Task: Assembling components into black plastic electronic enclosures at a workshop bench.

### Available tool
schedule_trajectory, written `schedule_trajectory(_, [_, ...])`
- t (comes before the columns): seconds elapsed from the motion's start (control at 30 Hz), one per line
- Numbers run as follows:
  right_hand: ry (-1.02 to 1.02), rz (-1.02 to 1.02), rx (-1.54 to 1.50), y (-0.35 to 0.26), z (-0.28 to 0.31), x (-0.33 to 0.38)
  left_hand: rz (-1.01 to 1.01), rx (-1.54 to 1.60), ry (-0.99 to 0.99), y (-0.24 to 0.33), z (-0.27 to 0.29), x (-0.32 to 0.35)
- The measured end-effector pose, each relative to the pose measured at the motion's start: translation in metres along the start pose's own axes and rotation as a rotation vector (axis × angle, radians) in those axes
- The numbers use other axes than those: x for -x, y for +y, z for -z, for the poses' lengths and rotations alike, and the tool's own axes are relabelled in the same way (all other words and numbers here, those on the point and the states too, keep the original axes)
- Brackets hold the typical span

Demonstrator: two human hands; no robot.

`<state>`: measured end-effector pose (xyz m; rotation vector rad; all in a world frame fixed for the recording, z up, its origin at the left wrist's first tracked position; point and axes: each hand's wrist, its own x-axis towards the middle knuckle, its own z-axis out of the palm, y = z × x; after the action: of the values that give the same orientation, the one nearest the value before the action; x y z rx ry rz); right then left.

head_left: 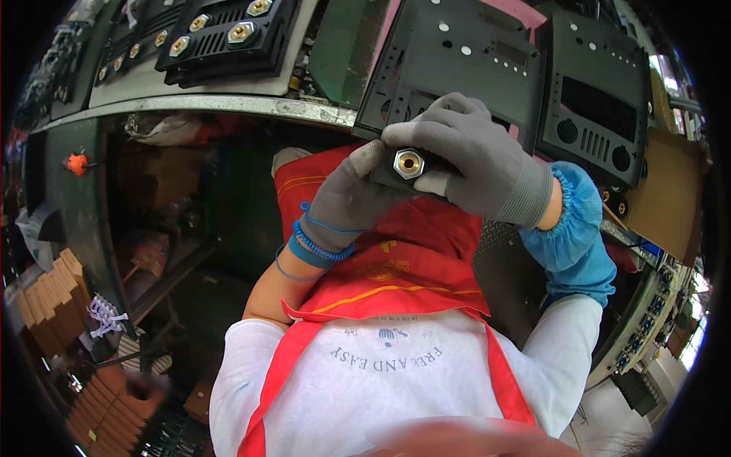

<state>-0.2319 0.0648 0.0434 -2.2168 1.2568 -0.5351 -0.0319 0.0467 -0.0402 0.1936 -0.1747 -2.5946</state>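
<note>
Gripping the black part (386,176) by its left edge, the gloved left hand (350,190) supports it above the red apron (396,266). The part looks stiff and fairly light, best held by its edges, clear of the brass-and-silver fitting (409,163). The gloved right hand (476,156) clamps the other side, hiding most of the outline; the underside cannot be seen.

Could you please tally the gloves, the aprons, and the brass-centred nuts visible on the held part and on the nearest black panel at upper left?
Grey gloves: 2
Red apron: 1
Visible nut on the held part: 1
Nuts on the black panel: 4
Total: 8
</note>
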Motion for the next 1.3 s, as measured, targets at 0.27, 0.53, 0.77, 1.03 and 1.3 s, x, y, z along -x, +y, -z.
schedule_trajectory(0.27, [-0.055, 0.073, -0.185, 0.004, 0.003, 0.001, -0.098, -0.416, -0.122, -0.007, 0.020, -0.004])
schedule_trajectory(0.53, [0.016, 0.011, -0.225, -0.003, 0.007, 0.003, 0.023, -0.133, 0.039, 0.004, 0.004, 0.004])
schedule_trajectory(0.77, [0.090, 0.003, -0.060, -0.015, 0.007, 0.001, 0.088, -0.089, 0.043, 0.009, 0.011, 0.003])
schedule_trajectory(1.03, [0.166, -0.048, 0.054, -0.013, -0.008, 0.003, 0.023, -0.221, 0.135, 0.006, -0.001, 0.006])
schedule_trajectory(1.3, [0.011, 0.070, -0.278, 0.000, 0.003, 0.010, 0.060, -0.196, -0.048, 0.002, 0.016, -0.002])
